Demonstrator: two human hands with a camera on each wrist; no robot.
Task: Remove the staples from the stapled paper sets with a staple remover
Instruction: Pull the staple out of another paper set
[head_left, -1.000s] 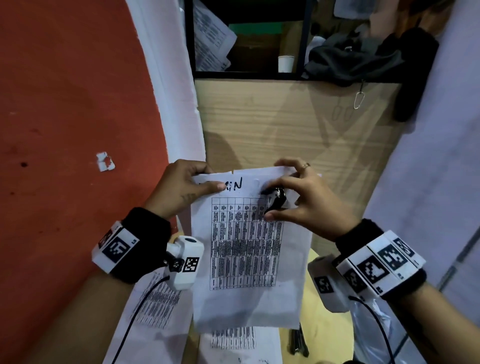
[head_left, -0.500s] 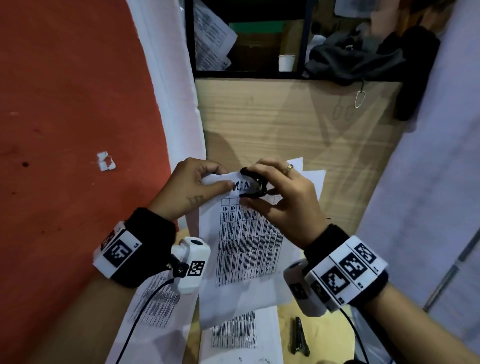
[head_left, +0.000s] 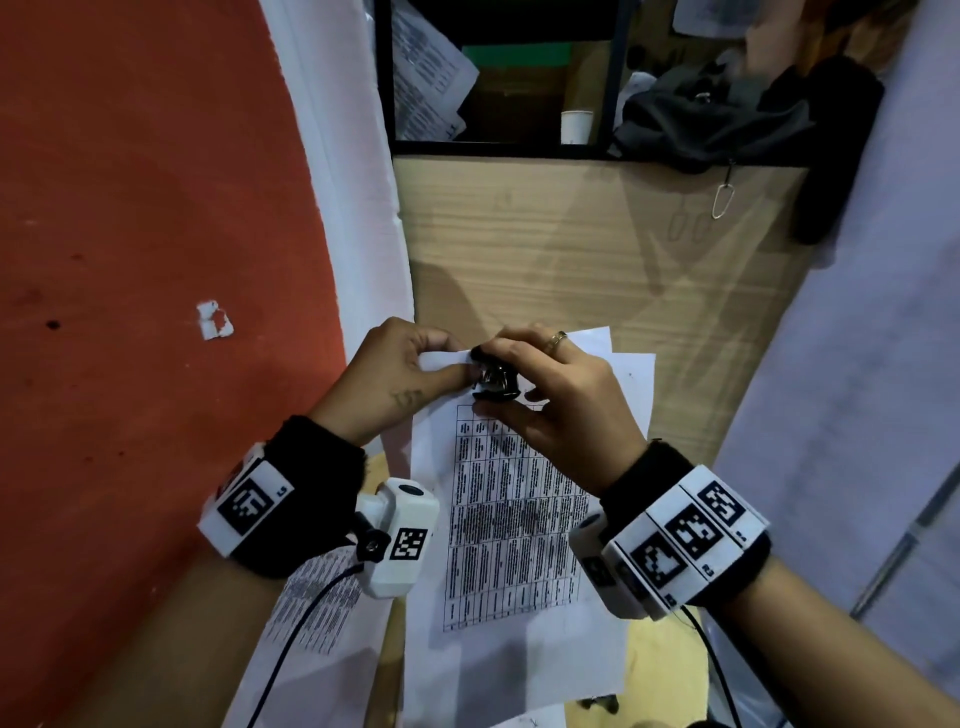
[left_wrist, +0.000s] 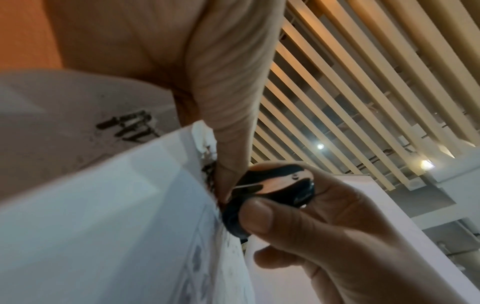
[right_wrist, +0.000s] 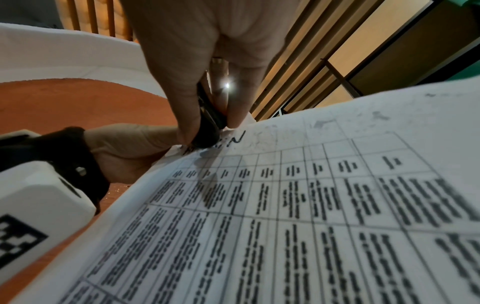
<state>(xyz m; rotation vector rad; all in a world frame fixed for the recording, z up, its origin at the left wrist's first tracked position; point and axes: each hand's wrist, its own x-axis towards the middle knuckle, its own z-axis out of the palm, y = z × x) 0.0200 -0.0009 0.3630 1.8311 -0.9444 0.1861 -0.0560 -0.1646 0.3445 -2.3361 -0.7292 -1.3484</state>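
While our left hand (head_left: 395, 379) pinched the top corner of the paper set (head_left: 511, 519) held above the worktop (head_left: 561, 249), our right hand (head_left: 556, 400) squeezed the staple remover (head_left: 493, 384) there; the staple seemed not yet out, other sheets waiting.

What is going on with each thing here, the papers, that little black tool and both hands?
Stapled paper set: lifted, top corner pinched.
Staple remover: squeezed at that top corner.
Left hand: pinching the paper's corner.
Right hand: gripping the staple remover.
Paper cup: upright on the shelf.
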